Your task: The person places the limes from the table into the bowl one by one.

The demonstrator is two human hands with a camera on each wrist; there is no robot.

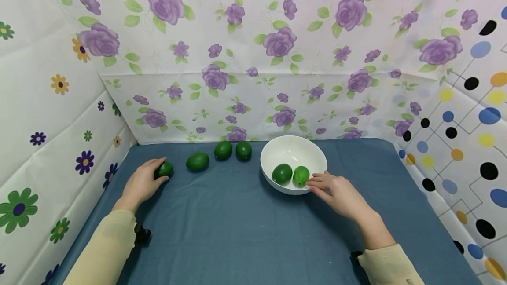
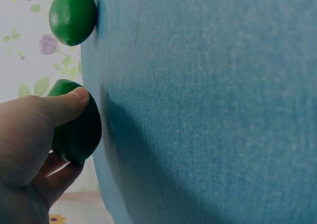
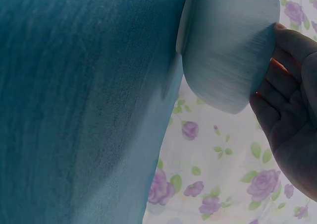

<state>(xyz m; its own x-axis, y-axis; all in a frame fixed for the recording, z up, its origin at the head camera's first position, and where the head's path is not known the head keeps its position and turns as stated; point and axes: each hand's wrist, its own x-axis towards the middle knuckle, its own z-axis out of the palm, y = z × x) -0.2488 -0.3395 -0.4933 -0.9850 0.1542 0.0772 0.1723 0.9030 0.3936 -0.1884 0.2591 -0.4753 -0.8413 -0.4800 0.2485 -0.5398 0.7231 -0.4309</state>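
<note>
At the far left, a white cloth [image 1: 59,113] printed with coloured flowers is hung beside the bench [image 1: 237,223], which is covered in blue fabric. A pale yellow sleeve [image 1: 104,243] is worn on the left arm, and a dark green lime [image 1: 167,169] is pinched between the thumb and fingers of the left hand [image 1: 140,183]. Whether this lime is lifted or borne by the bench cannot be told.

To its right, a lying lime [image 1: 197,162] is seen near the back of the bench, followed by a middle lime [image 1: 223,150] and a third lime [image 1: 243,151], set close to each other. Behind them, a purple-rose cloth [image 1: 214,104] is hung.

Further right, a white bowl [image 1: 273,149] is placed upright on the bench. In it, a dark lime [image 1: 282,173] is held on the left and a bright green lime [image 1: 301,175] just beside it. The bowl's right rim is touched by the extended fingers of the right hand [image 1: 340,193]; nothing is grasped. At the far right, a dotted cloth [image 1: 467,153] is seen.
</note>
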